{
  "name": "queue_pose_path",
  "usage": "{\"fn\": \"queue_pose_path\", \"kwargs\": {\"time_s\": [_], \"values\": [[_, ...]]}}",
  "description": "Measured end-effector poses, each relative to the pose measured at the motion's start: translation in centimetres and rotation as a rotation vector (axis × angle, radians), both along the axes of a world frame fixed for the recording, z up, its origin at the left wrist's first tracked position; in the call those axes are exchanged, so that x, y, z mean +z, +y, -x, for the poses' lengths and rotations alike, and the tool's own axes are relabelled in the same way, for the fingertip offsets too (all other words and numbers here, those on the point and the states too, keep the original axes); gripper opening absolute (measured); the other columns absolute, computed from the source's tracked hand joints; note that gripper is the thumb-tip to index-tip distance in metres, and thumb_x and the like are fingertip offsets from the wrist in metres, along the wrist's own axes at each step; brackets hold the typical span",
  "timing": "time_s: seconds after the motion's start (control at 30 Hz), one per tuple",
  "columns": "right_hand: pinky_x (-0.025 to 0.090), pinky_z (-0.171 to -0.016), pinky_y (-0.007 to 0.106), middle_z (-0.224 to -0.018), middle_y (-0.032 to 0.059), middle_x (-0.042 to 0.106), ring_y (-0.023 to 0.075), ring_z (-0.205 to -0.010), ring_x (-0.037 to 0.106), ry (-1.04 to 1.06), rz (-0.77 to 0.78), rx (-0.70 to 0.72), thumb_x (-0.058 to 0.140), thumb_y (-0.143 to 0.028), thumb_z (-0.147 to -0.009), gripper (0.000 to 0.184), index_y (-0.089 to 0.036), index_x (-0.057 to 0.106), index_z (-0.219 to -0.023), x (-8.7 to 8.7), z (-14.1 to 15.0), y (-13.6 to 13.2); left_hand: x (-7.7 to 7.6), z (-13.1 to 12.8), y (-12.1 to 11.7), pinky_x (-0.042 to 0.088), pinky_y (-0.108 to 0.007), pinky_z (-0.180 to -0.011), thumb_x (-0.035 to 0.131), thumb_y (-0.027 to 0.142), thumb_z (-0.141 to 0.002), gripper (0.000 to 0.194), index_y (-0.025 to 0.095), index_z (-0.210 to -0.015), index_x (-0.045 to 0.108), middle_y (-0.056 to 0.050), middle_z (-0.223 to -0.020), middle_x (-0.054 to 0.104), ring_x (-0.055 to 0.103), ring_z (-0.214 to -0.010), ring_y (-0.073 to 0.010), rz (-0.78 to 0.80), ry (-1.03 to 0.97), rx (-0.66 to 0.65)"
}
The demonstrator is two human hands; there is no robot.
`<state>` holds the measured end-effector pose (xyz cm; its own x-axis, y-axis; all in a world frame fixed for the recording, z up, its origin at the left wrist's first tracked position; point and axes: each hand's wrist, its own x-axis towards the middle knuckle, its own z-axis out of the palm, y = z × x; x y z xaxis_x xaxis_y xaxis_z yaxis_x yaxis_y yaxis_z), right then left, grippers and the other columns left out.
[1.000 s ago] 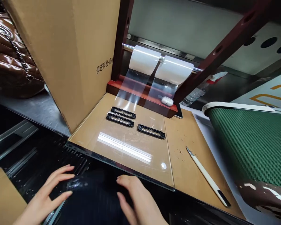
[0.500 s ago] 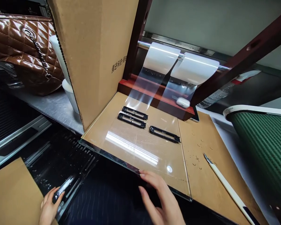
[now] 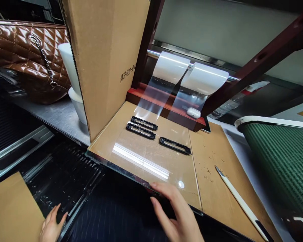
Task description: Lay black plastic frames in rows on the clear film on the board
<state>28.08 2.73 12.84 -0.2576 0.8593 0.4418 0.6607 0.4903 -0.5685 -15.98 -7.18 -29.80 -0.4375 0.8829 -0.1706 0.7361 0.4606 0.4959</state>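
My left hand [image 3: 52, 223] is over a black tray [image 3: 63, 174] at the lower left, thumb and fingers apart, with nothing between them. Near the front edge of the glass sheet [image 3: 141, 146], my right hand [image 3: 176, 211] is open, its fingertips at the edge and its thumb below. Three slim black frames [image 3: 175, 145] with long slots lie on the glass. Two of them, an upper frame [image 3: 144, 123] and a lower frame [image 3: 140, 131], lie close together near the rolls; the third is apart to the right.
Two clear film rolls [image 3: 204, 78] hang on a metal rod behind the glass. A white earphone case [image 3: 193, 113] rests on the red wooden stand. A craft knife [image 3: 238, 196] lies at right, beside a green ribbed surface [image 3: 280, 148]. Tall cardboard [image 3: 103, 60] stands at left.
My left hand has let go of the shiny dark strip-shaped piece it held over the tray. My right hand is nearly still. The view has shifted slightly.
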Motion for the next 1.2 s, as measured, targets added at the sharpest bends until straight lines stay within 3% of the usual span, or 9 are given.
{"fn": "queue_pose_path", "kwargs": {"time_s": [0.1,0.27,0.33,0.43,0.6,0.83,1.03,1.2], "values": [[0.058,-0.082,0.032,-0.102,0.0063,0.066,0.0193,-0.093,0.066,-0.067,-0.015,-0.064,0.051,-0.018,-0.094,0.028,-0.025,0.05,-0.12,1.6,-0.7,3.1,1.2,-1.0,0.7,0.035,-0.056,-0.109,0.034,0.063,-0.079,0.078,0.008,-0.132,0.046,-0.023,-0.132,0.052,0.045,-0.13,-0.0429,-0.032,-0.03,0.009],[0.044,-0.103,0.044,-0.126,0.0134,0.059,0.0259,-0.12,0.054,-0.299,0.141,-0.203,0.051,-0.017,-0.091,0.035,-0.017,0.047,-0.126,2.5,-1.4,11.2,4.0,-2.9,3.3,0.033,-0.058,-0.11,0.037,0.063,-0.077,0.076,0.01,-0.132,0.046,-0.022,-0.129,0.054,0.045,-0.129,-0.0434,-0.132,-0.124,0.051],[0.043,-0.103,0.045,-0.126,0.0161,0.059,0.0282,-0.12,0.053,-0.356,0.202,-0.257,0.051,-0.011,-0.087,0.039,-0.013,0.047,-0.125,2.3,-1.5,13.4,5.3,-3.9,4.5,0.034,-0.06,-0.109,0.04,0.063,-0.077,0.073,0.016,-0.132,0.046,-0.019,-0.129,0.054,0.045,-0.129,-0.0429,-0.176,-0.191,0.074],[0.047,-0.092,0.043,-0.114,0.0185,0.062,0.0294,-0.107,0.058,-0.393,0.249,-0.285,0.049,-0.004,-0.081,0.041,-0.008,0.049,-0.122,2.1,-1.4,14.7,7.5,-5.5,6.2,0.039,-0.061,-0.105,0.045,0.063,-0.077,0.069,0.019,-0.13,0.046,-0.018,-0.13,0.052,0.046,-0.128,-0.0429,-0.227,-0.324,0.109],[0.044,-0.088,0.038,-0.102,0.0146,0.065,0.0269,-0.1,0.056,-0.401,0.297,-0.257,0.048,0.0,-0.079,0.039,-0.009,0.052,-0.117,2.5,-1.7,15.0,12.1,-8.9,8.9,0.042,-0.058,-0.105,0.051,0.07,-0.074,0.072,0.021,-0.127,0.047,-0.016,-0.137,0.049,0.05,-0.126,-0.0405,-0.294,-0.589,0.11],[0.042,-0.085,0.035,-0.098,0.0074,0.062,0.0212,-0.093,0.055,-0.248,0.343,-0.189,0.057,-0.006,-0.08,0.028,-0.017,0.052,-0.105,3.2,-2.1,15.2,20.5,-14.0,11.2,0.042,-0.054,-0.106,0.06,0.074,-0.068,0.07,0.024,-0.117,0.053,-0.014,-0.124,0.062,0.061,-0.115,-0.036,-0.291,-0.85,0.043],[0.049,-0.069,0.03,-0.085,0.0005,0.06,0.0146,-0.073,0.057,0.022,0.494,-0.151,0.058,-0.014,-0.078,0.023,-0.021,0.044,-0.094,3.0,-0.7,10.8,27.0,-16.3,11.4,0.054,-0.042,-0.094,0.07,0.069,-0.063,0.056,0.022,-0.093,0.072,-0.011,-0.091,0.077,0.07,-0.098,-0.0319,-0.156,-0.965,-0.08],[0.047,-0.061,0.024,-0.081,-0.0016,0.061,0.0108,-0.064,0.055,0.412,0.735,-0.024,0.058,-0.014,-0.074,0.021,-0.022,0.043,-0.088,3.0,1.5,5.7,31.8,-18.9,12.2,0.058,-0.035,-0.083,0.073,0.067,-0.06,0.05,0.024,-0.086,0.077,-0.01,-0.083,0.079,0.073,-0.086,-0.0287,-0.11,-1.073,-0.188]]}}
